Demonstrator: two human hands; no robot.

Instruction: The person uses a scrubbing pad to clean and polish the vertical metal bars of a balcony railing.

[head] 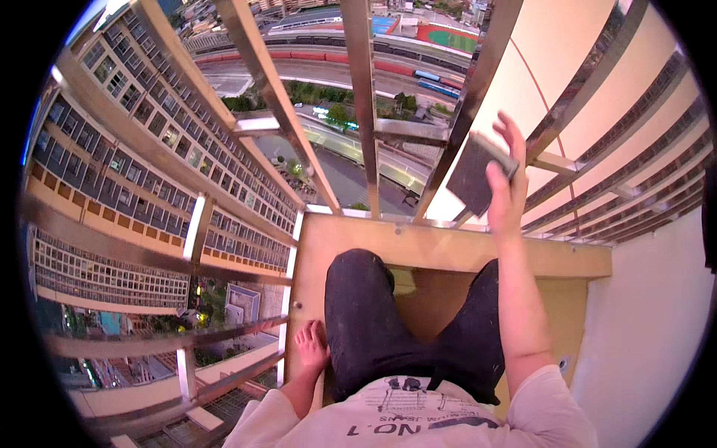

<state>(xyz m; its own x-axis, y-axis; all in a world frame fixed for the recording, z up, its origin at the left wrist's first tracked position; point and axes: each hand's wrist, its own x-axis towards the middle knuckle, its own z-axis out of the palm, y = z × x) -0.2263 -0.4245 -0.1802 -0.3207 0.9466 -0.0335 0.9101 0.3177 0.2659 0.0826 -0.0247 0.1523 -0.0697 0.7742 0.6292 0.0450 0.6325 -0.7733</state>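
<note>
Raised at the upper right, my right hand holds a dark, flat, rectangular block with a lighter edge; whether it is a sponge or something else I cannot tell. The block is in front of a metal railing bar; contact with the bar cannot be made out. My left hand rests on the tan ledge beside my left thigh, its fingers a little apart and nothing seen in it. My knees, in dark trousers, are bent between the two arms.
Shiny metal bars enclose the ledge in front, at left and at right. Beyond them, far below, are a road, rail tracks and a sports field. Tall buildings stand at left. A pale wall rises at right.
</note>
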